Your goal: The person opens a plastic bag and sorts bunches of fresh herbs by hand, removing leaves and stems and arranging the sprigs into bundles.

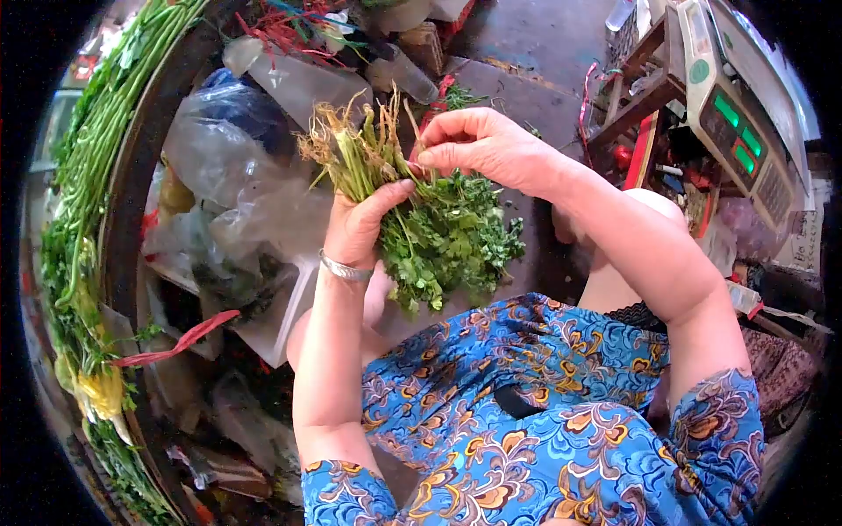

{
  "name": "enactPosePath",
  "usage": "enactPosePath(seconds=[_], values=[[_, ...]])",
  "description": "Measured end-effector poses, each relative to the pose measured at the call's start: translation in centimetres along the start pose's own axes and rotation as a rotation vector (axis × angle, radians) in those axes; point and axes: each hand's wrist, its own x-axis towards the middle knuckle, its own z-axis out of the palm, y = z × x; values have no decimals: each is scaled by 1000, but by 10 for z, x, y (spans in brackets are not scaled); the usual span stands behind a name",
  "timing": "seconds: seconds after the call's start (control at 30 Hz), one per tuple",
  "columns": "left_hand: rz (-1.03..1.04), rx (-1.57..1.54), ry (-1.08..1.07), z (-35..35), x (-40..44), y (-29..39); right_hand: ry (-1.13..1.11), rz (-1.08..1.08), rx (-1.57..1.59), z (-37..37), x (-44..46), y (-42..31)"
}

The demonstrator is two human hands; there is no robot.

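A bunch of leafy green herbs (pixel 452 232) with pale, stringy roots hangs over my lap, roots up and leaves toward the lower right. My left hand (pixel 364 219), with a silver bracelet at the wrist, is wrapped round the stems just below the roots. At the right side of the stems, my right hand (pixel 478 145) has thumb and index finger pinched together by a thin stalk and something small and reddish. What exactly lies between those fingertips is too small to name.
Long green stalks (pixel 96 158) line a curved ledge at the left. A red strip (pixel 180 340) hangs from it. Plastic bags (pixel 219 149) lie beyond my left arm. At the upper right stands a scale (pixel 732 114) with green digits, beside a wooden frame (pixel 645 70).
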Motion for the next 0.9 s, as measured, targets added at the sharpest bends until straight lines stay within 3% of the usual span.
enactPosePath(seconds=[0.03, 0.17, 0.3, 0.37, 0.43, 0.47, 0.57, 0.63, 0.73, 0.83, 0.9], values=[[6, -15, -26, 0, 1, 2, 2, -50, 18, -2, 4, 3], [7, -179, -98, -14, -2, 22, 361, -47, 31, -23, 3, -10], [170, -329, -165, -53, -4, 26, 572, -181, -358, -52, 5, -3], [220, -365, 0, -57, -6, 32, 665, -240, -471, -64, 4, 1], [231, -351, 31, -61, -10, 37, 720, -257, -584, -69, 0, -1], [217, -351, -64, -67, -12, 37, 730, -192, -615, -69, -1, -1], [221, -286, -14, -74, -14, 37, 753, -269, -881, -60, -5, -1], [218, -373, 27, -75, -17, 41, 752, -267, -894, -66, -5, 7], [222, -287, 64, -72, -20, 47, 310, -7, -915, -62, -6, 12], [177, -119, 21, -56, -18, 43, 357, -164, -1099, -35, -3, 14], [129, -32, -8, -38, -17, 43, 244, -36, -723, -26, -1, -8]])
